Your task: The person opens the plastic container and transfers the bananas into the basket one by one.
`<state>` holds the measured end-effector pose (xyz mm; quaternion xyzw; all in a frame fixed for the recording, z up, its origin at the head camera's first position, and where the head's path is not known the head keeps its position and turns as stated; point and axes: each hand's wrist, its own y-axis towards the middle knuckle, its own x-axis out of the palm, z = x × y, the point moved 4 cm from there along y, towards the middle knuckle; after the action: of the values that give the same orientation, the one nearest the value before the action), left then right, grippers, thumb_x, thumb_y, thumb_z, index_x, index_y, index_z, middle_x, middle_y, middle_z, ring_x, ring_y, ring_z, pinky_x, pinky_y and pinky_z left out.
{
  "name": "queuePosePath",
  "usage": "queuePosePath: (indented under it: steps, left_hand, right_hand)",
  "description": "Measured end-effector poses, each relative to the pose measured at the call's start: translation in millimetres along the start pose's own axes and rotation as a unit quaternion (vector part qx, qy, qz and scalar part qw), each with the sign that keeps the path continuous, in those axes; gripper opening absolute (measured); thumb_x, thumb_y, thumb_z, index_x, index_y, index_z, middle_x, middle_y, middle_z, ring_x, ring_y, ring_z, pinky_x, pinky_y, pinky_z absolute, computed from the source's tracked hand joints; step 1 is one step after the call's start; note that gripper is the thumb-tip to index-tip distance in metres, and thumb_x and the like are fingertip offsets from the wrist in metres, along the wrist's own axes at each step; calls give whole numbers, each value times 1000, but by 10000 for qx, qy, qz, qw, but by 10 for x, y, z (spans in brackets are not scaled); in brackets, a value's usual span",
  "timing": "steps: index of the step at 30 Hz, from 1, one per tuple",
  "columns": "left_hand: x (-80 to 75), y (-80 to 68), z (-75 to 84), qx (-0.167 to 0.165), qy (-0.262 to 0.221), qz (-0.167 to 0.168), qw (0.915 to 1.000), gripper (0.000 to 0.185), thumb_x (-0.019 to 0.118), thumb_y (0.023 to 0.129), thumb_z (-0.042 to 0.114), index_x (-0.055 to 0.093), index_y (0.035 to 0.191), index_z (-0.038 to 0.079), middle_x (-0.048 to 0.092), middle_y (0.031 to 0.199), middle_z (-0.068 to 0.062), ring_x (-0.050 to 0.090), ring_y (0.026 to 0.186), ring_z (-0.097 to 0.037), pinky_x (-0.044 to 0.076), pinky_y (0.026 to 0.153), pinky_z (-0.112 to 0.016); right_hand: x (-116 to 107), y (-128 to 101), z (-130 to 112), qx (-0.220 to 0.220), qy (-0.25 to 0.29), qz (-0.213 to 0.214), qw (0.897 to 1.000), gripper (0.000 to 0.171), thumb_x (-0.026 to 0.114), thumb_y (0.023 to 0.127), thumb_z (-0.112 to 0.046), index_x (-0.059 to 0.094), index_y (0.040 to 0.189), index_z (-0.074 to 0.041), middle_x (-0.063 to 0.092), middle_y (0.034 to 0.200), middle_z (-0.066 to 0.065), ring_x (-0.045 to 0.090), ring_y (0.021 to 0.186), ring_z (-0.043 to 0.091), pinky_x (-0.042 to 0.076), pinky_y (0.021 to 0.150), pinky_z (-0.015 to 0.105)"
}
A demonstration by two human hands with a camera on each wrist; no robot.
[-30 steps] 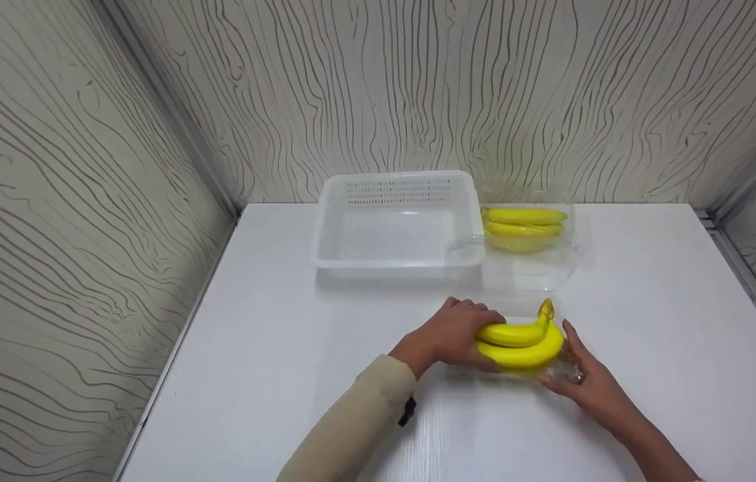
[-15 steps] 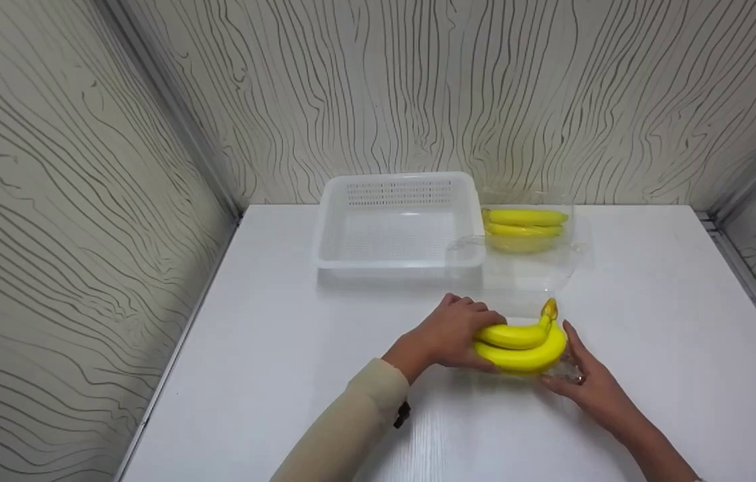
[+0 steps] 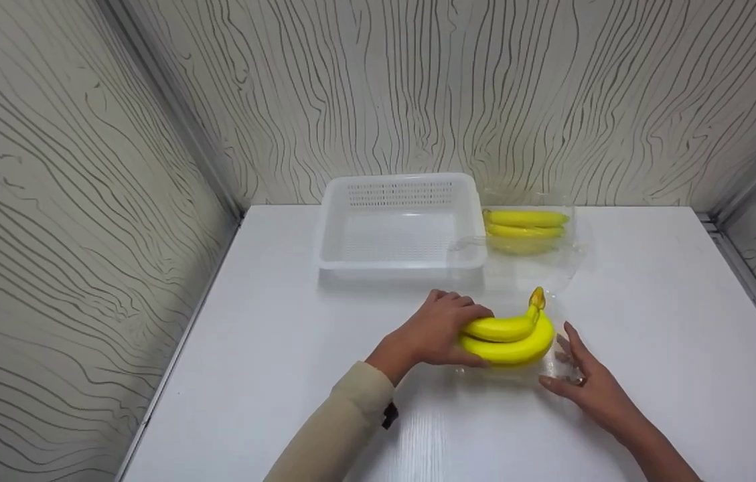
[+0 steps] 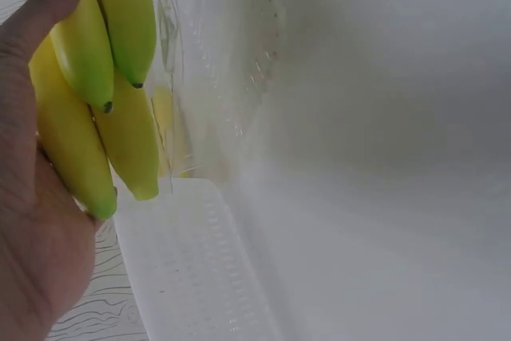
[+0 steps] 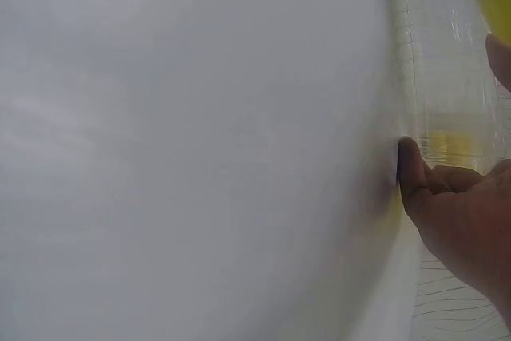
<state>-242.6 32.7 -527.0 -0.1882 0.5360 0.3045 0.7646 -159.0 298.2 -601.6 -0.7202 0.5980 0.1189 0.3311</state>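
Observation:
My left hand (image 3: 441,328) grips a bunch of yellow bananas (image 3: 508,348) from its left end, with the brown stem pointing up and away. In the left wrist view the thumb lies across the bananas (image 4: 84,61), whose tips are greenish. Under and to the right of the bunch is a clear plastic clamshell box (image 3: 555,365), partly hidden by the fruit. The right hand (image 3: 592,385) holds this box by its right end, thumb on the near side and fingers on the far side. In the right wrist view its fingers (image 5: 411,169) press the box wall.
A white perforated basket (image 3: 401,264) stands at the back of the white table (image 3: 264,321). Right of it sits another clear clamshell holding bananas (image 3: 525,219), its open lid (image 3: 528,271) reaching forward and overlapping the basket's corner. Patterned walls enclose the table's back and sides.
The left hand has moved the bananas slightly left and away, showing more of the clear box beside the right hand. The right hand has stayed nearly still.

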Motion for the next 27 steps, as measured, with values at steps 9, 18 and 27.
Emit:
queuePosePath:
  steps: [9, 18, 27]
  left_hand:
    - [-2, -149, -39, 64, 5, 121, 9999, 67, 84, 81, 64, 63, 139, 37, 67, 124, 15, 57, 117, -9, 41, 113, -38]
    - [-38, -294, -117, -32, -362, 365, 9987, 69, 83, 82, 66, 64, 140, 35, 68, 128, 14, 58, 122, -10, 39, 117, -39]
    - [-151, -458, -236, -161, -437, 486, 9977, 67, 85, 82, 63, 65, 139, 34, 68, 128, 11, 58, 122, -13, 38, 118, -40]
  right_hand:
    - [-27, -18, 29, 99, -5, -43, 9999, 120, 75, 95, -56, -15, 171, -30, 16, 178, 23, 28, 160, 54, 38, 122, 72]
    - [-63, -58, 78, -8, -59, -72, 10000, 117, 72, 98, -55, -14, 172, -28, 17, 178, 23, 27, 159, 55, 36, 121, 74]
    - [-90, -81, 109, -178, -167, 85, 9997, 115, 72, 98, -54, -11, 172, -25, 21, 177, 24, 35, 157, 53, 44, 118, 70]
